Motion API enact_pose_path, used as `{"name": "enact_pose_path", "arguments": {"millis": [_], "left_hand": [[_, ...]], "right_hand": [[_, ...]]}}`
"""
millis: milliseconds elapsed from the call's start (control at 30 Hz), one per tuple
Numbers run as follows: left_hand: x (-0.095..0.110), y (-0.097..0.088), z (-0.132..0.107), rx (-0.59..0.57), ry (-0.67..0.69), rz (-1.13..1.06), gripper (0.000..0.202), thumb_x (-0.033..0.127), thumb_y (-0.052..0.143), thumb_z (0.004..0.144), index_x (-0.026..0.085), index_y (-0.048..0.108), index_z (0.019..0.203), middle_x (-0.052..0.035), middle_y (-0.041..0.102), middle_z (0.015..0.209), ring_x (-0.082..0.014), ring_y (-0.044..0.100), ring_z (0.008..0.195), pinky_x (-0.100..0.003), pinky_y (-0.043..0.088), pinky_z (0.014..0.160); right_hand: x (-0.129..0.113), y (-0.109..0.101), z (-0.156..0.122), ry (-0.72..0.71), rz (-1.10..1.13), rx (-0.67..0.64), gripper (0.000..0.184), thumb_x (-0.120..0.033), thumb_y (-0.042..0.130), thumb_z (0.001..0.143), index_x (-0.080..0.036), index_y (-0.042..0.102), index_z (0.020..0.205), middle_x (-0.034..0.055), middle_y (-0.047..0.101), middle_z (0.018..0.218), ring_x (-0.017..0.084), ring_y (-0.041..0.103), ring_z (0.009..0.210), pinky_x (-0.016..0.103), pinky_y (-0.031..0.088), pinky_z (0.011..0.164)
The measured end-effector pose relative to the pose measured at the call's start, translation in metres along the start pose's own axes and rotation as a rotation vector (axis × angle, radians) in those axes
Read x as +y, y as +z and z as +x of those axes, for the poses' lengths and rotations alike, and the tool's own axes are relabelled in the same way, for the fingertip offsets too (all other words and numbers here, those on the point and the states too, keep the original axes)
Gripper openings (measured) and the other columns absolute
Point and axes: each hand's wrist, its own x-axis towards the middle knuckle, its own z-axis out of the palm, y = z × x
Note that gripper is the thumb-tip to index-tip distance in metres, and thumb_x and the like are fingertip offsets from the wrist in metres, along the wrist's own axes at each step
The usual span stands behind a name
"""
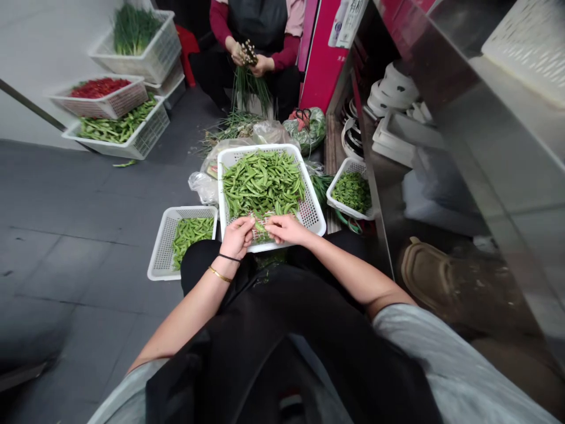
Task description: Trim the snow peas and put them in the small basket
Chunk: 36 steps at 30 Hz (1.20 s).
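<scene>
A white slotted basket [316,219] heaped with green pea pods [261,182] rests against my knees. My left hand [236,237] and my right hand [286,228] meet over its near edge, fingers curled, together pinching one pea pod [259,225]. The left wrist wears a black band and a gold bangle. To the left, a smaller white basket [159,254] on the floor holds a small pile of pods [190,232].
Another person [258,35] sits ahead, holding a bunch of green stalks. Stacked baskets of chillies [99,88], pods and greens stand far left. A small basket of greens [352,191] sits right, beside steel shelving [441,147] with white dishes. Plastic bags lie behind the main basket.
</scene>
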Motion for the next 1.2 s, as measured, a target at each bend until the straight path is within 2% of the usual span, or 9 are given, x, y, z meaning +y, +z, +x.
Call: {"name": "enact_pose_path", "arguments": {"millis": [100,200,400,500,633,733,900,1033,1200], "left_hand": [[-0.001,-0.004,-0.002,-0.053,-0.055,-0.015,0.036,0.033,0.083,0.054,0.012,0.055,0.063,0.0081,0.042,0.042,-0.0004,0.027,0.031,-0.013,0.014,0.03],[0.001,-0.005,-0.006,-0.199,-0.138,0.004,0.033,0.031,0.082,0.057,0.011,0.058,0.068,0.0095,0.037,0.04,0.0002,0.024,0.031,-0.012,0.013,0.031],[0.011,-0.008,-0.016,-0.361,-0.194,0.099,0.03,0.028,0.079,0.064,0.007,0.065,0.08,-0.004,0.061,0.062,0.0033,0.025,0.034,-0.012,0.012,0.032],[0.011,-0.009,-0.019,-0.38,-0.228,0.119,0.031,0.029,0.078,0.064,0.006,0.067,0.081,-0.0033,0.059,0.059,0.0028,0.024,0.034,-0.012,0.011,0.033],[0.011,-0.01,-0.018,-0.41,-0.257,0.192,0.031,0.033,0.075,0.066,0.006,0.067,0.081,-0.0018,0.057,0.056,0.0015,0.023,0.033,-0.015,0.01,0.033],[0.02,-0.008,-0.018,-0.458,-0.143,0.409,0.029,0.037,0.069,0.072,0.009,0.068,0.08,-0.0018,0.057,0.057,-0.0013,0.026,0.034,-0.017,0.015,0.033],[0.044,0.0,-0.025,-0.736,0.375,0.891,0.017,0.03,0.069,0.074,0.013,0.07,0.071,-0.0041,0.06,0.064,-0.0132,0.055,0.061,-0.024,0.043,0.061],[0.039,0.004,-0.023,-0.451,0.555,0.716,0.017,0.031,0.066,0.078,0.015,0.072,0.079,-0.0047,0.06,0.066,-0.0132,0.053,0.061,-0.024,0.043,0.059],[0.027,-0.013,-0.003,0.015,0.335,0.03,0.023,0.034,0.064,0.077,0.014,0.07,0.088,-0.0018,0.058,0.061,-0.0045,0.03,0.038,-0.017,0.017,0.034]], "right_hand": [[-0.006,0.006,-0.008,-0.24,-0.269,0.15,0.023,-0.028,0.045,0.089,-0.017,0.047,0.068,0.0019,0.057,0.067,0.013,0.056,0.066,0.025,0.042,0.067],[-0.011,0.007,-0.012,-0.335,-0.262,0.069,0.02,-0.027,0.043,0.089,-0.018,0.048,0.072,0.0009,0.055,0.066,0.013,0.053,0.066,0.025,0.041,0.067],[0.007,-0.03,-0.008,-0.072,0.167,0.276,0.027,-0.04,0.036,0.093,-0.021,0.041,0.074,-0.0067,0.045,0.054,0.008,0.046,0.043,0.021,0.039,0.048],[0.01,-0.047,-0.01,-0.084,0.037,0.393,0.028,-0.043,0.037,0.093,-0.019,0.045,0.081,-0.0035,0.052,0.063,0.009,0.051,0.05,0.022,0.042,0.052],[-0.01,-0.039,-0.017,-0.3,-0.565,0.176,0.026,-0.041,0.047,0.09,-0.017,0.054,0.093,0.0076,0.061,0.091,0.016,0.058,0.082,0.025,0.042,0.066],[-0.025,-0.029,-0.016,-0.363,-0.768,-0.085,0.023,-0.035,0.045,0.092,-0.017,0.057,0.084,0.0057,0.061,0.08,0.015,0.055,0.074,0.024,0.035,0.061],[-0.027,-0.024,-0.009,-0.381,-0.168,-0.317,0.032,-0.035,0.043,0.093,-0.016,0.051,0.068,-0.0034,0.053,0.057,0.008,0.05,0.054,0.021,0.037,0.058],[-0.018,-0.01,-0.001,-0.25,0.505,-0.136,0.034,-0.046,0.044,0.091,-0.017,0.05,0.074,-0.0063,0.049,0.049,0.008,0.05,0.045,0.021,0.042,0.05],[0.009,-0.008,0.005,-0.114,0.535,0.139,0.036,-0.05,0.046,0.088,-0.016,0.054,0.08,-0.0044,0.053,0.054,0.01,0.057,0.05,0.021,0.044,0.048]]}}
